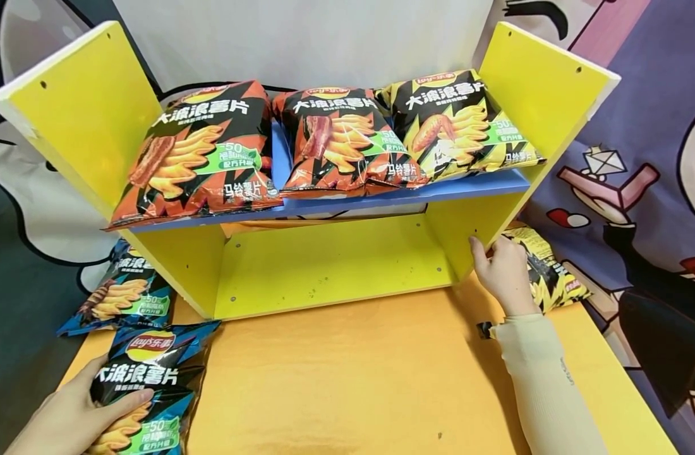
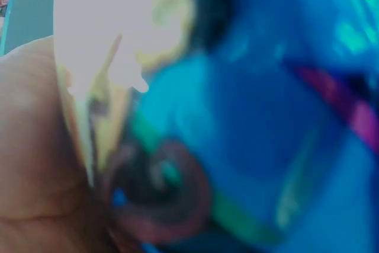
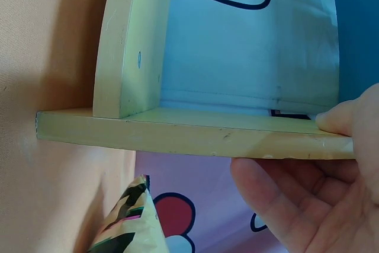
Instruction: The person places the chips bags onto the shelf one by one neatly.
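"What do you have at the far left?"

"Through my head view I see the left hand (image 1: pixel 80 404) closed around a near blue chip bag (image 1: pixel 154 373), thumb across its front. I can't tell whether that bag touches the table (image 1: pixel 325 373); my left wrist view is too blurred."

"And behind it?"

"A second blue bag (image 1: pixel 126 287), just left of the yellow shelf (image 1: pixel 325 265)."

"Along the top?"

"On the blue board (image 1: pixel 467 188) I count a large red bag (image 1: pixel 202 145), then a smaller red bag (image 1: pixel 347 139), then a yellow bag (image 1: pixel 461 126)."

"Right side?"

"I see the right hand (image 1: pixel 505 275) pinching the front edge of the right panel (image 1: pixel 529 101), thumb inside, fingers outside. Past it, a partly hidden black-and-yellow bag (image 1: pixel 546 265) rests on the table."
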A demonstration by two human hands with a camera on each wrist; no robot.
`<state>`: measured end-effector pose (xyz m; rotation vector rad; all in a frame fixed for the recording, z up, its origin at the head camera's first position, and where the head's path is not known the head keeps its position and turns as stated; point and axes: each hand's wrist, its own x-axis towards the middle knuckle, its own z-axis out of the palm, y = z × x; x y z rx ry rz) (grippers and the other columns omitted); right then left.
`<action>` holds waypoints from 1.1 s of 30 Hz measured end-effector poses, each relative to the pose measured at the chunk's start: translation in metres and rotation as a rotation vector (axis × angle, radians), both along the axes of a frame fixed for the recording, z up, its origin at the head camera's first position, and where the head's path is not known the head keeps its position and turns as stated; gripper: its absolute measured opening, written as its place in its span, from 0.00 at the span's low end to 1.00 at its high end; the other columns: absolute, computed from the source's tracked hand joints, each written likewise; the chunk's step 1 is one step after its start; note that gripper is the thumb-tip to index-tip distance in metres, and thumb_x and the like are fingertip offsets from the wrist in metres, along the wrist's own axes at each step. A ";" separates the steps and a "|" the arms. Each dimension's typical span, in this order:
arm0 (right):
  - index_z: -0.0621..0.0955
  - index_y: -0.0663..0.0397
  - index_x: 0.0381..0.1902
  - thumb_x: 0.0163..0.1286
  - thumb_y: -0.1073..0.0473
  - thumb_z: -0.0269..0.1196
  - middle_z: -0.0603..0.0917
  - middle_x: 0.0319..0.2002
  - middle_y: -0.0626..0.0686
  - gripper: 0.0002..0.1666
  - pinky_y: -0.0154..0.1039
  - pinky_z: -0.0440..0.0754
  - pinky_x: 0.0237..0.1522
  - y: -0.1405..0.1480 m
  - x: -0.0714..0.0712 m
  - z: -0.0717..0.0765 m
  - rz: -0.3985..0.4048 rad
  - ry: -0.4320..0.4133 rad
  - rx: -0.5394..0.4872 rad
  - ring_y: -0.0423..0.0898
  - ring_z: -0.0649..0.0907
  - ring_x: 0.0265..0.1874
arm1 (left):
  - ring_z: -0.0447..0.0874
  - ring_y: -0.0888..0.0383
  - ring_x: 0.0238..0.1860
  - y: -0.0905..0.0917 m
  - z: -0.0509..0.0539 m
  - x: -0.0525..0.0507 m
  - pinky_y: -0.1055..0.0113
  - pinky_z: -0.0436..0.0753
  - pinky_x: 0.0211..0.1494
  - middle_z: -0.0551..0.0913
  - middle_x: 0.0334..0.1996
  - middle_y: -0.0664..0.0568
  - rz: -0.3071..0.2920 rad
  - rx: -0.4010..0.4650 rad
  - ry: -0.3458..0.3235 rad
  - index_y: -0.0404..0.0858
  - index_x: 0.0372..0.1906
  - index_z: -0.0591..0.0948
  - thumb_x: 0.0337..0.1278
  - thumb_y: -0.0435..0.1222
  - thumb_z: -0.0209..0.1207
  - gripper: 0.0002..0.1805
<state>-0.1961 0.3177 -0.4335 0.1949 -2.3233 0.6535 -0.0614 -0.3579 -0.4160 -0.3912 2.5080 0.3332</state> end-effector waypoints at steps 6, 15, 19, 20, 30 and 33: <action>0.78 0.59 0.19 0.74 0.58 0.62 0.77 0.13 0.56 0.21 0.39 0.63 0.17 0.000 0.000 0.000 0.000 -0.009 -0.007 0.44 0.68 0.11 | 0.82 0.48 0.28 0.000 0.005 0.006 0.53 0.80 0.33 0.82 0.27 0.41 0.012 0.073 0.017 0.13 0.74 0.42 0.58 0.73 0.56 0.72; 0.78 0.59 0.19 0.74 0.58 0.62 0.75 0.12 0.56 0.21 0.40 0.63 0.18 0.001 0.000 -0.001 -0.005 -0.010 0.000 0.45 0.67 0.11 | 0.76 0.53 0.23 0.000 0.010 0.009 0.59 0.72 0.30 0.77 0.22 0.49 -0.009 0.091 0.022 0.17 0.73 0.46 0.59 0.70 0.58 0.67; 0.79 0.59 0.20 0.74 0.58 0.62 0.76 0.13 0.56 0.21 0.41 0.64 0.20 0.000 0.000 -0.001 -0.003 -0.007 -0.007 0.46 0.69 0.12 | 0.75 0.53 0.24 -0.006 0.010 0.008 0.59 0.72 0.30 0.77 0.25 0.48 -0.026 0.073 0.009 0.16 0.70 0.49 0.57 0.70 0.60 0.66; 0.79 0.59 0.20 0.74 0.58 0.62 0.77 0.13 0.56 0.20 0.41 0.65 0.20 0.000 0.000 -0.001 -0.001 -0.007 -0.010 0.47 0.69 0.12 | 0.76 0.53 0.25 -0.008 0.010 0.007 0.59 0.73 0.31 0.78 0.28 0.45 -0.035 0.065 0.005 0.16 0.69 0.50 0.57 0.70 0.61 0.66; 0.78 0.59 0.21 0.74 0.60 0.63 0.77 0.14 0.56 0.19 0.41 0.65 0.20 0.000 0.000 -0.002 0.015 0.015 -0.007 0.47 0.70 0.12 | 0.80 0.53 0.39 -0.011 0.005 0.002 0.59 0.81 0.39 0.81 0.45 0.42 -0.052 0.259 -0.056 0.17 0.68 0.52 0.66 0.60 0.61 0.55; 0.78 0.59 0.21 0.74 0.60 0.63 0.77 0.14 0.57 0.19 0.41 0.65 0.21 0.001 0.000 -0.002 0.014 0.017 -0.003 0.47 0.70 0.13 | 0.82 0.53 0.42 -0.009 0.003 0.003 0.60 0.83 0.41 0.81 0.49 0.37 -0.019 0.365 -0.082 0.17 0.72 0.47 0.70 0.56 0.60 0.54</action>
